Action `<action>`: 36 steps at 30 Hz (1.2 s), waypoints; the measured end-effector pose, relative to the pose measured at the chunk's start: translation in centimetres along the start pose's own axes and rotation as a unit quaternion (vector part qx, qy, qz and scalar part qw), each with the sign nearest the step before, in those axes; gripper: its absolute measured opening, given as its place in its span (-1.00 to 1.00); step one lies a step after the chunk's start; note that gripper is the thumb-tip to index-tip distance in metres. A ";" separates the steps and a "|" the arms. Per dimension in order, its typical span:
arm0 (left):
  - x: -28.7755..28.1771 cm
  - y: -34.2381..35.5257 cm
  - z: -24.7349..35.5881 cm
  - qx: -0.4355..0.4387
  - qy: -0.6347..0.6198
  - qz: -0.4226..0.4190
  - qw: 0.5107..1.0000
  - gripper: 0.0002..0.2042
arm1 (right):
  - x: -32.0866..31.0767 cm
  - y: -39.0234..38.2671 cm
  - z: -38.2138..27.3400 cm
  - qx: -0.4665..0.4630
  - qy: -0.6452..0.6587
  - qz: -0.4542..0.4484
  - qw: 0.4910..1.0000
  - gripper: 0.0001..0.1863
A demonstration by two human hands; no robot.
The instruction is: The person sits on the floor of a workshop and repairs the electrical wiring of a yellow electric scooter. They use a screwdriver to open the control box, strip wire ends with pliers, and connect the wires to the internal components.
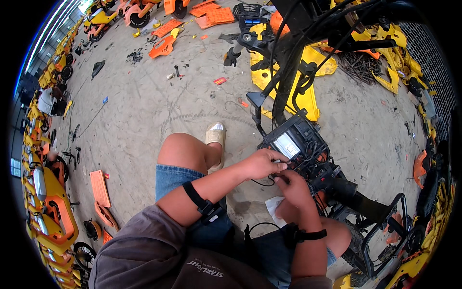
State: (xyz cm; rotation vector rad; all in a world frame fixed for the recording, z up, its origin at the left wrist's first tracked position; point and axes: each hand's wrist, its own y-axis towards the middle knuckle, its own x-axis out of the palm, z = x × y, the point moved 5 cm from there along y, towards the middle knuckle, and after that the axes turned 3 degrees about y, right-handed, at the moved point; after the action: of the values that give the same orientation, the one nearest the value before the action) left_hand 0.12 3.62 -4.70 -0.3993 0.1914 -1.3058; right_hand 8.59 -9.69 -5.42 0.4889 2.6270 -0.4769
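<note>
My left hand (pixel 263 164) is closed in a pinch beside a black open housing (pixel 304 126) on a stripped vehicle frame. What lies between its thumb and forefinger is too small to make out. Just below, my right hand (pixel 294 189) has its fingertips closed on a thin black wire (pixel 262 183), which loops out to the left. The two hands nearly touch. A silver module with a white label (pixel 286 144) sits in the housing, with a tangle of wires (pixel 315 151) next to it. My fingers partly hide the wire ends.
The black frame post (pixel 288 72) with hanging cables rises ahead. Yellow body panels (pixel 308 96) lie on the concrete floor (pixel 144 96) behind it. A black tubular rack (pixel 385 231) extends at the lower right. Orange panels (pixel 100 190) and rows of yellow vehicles (pixel 53 202) stand left.
</note>
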 end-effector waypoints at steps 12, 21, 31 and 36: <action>0.7 -0.7 1.6 0.109 0.156 -0.014 0.982 -0.70 | -1.3 0.5 2.9 0.171 0.532 0.055 0.827 -0.55; 2.1 -0.6 0.0 0.124 0.234 -0.060 0.962 -0.77 | -0.3 0.2 3.4 0.185 0.569 0.083 0.797 -0.62; 3.4 -1.4 0.7 0.081 0.347 0.030 0.934 -0.80 | -0.7 0.3 3.3 0.186 0.518 0.105 0.828 -0.76; 3.4 -1.4 0.7 0.078 0.364 0.029 0.928 -0.77 | -0.4 0.5 3.7 0.171 0.529 0.106 0.825 -0.78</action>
State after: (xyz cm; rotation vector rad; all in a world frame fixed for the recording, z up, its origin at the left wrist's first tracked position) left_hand -0.06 0.18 -3.22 0.2461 0.7116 -1.3516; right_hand 10.40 -10.83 -8.49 1.5138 3.4344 -0.7636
